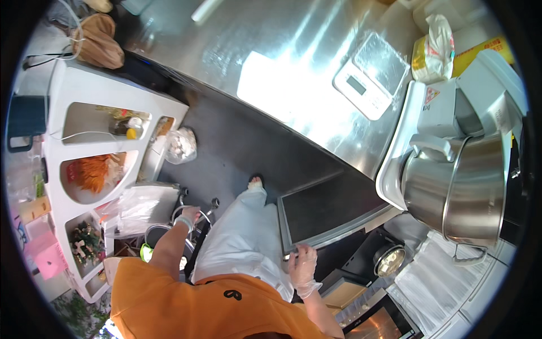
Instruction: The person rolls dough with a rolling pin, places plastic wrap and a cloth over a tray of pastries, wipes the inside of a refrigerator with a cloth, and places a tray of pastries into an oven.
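Observation:
My right hand (303, 265), in a clear plastic glove, has its fingers curled over the near corner of a dark panel door (333, 212) with a grey frame. The door stands out from under the steel counter. On the other side of my body, my left hand (189, 215), also gloved, closes around a thin curved metal rail (204, 213). That rail belongs to a wheeled frame, partly hidden by my arm. A clear plastic bag (141, 209) lies beside it.
A steel counter (226, 68) carries a white digital scale (364, 87). At right, a large steel pot (454, 186) stands by a white tray (398, 152). A white shelf unit (107, 85) stands at left, with a bag (182, 145) on the floor beside it.

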A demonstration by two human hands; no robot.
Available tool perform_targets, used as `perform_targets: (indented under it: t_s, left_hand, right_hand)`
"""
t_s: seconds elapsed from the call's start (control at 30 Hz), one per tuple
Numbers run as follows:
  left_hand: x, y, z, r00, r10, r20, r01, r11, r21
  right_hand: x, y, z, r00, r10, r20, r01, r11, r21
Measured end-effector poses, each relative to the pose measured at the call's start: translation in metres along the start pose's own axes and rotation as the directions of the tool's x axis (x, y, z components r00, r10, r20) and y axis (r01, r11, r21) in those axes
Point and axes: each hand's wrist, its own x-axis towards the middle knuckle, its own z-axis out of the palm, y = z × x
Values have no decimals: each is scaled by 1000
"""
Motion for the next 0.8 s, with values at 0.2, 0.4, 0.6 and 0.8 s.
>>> perform_targets:
  t_s: [0.2, 0.4, 0.6, 0.8]
  left_hand:
    - [-17, -28, -50, 999, 50, 19, -44, 970, -241]
    - [-58, 20, -19, 988, 146, 52, -122, 941, -317]
    - [-91, 46, -21, 993, 119, 6, -111, 941, -321]
    - [-118, 79, -12, 988, 67, -142, -128, 869, -478]
  right_hand:
    - [59, -57, -24, 981, -145, -129, 161, 979, 123]
    - [104, -82, -38, 948, -273, -162, 296, 945, 139]
    - [167, -101, -55, 884, -450, -127, 463, 878, 117]
    - [255, -135, -93, 791, -596, -137, 611, 780, 135]
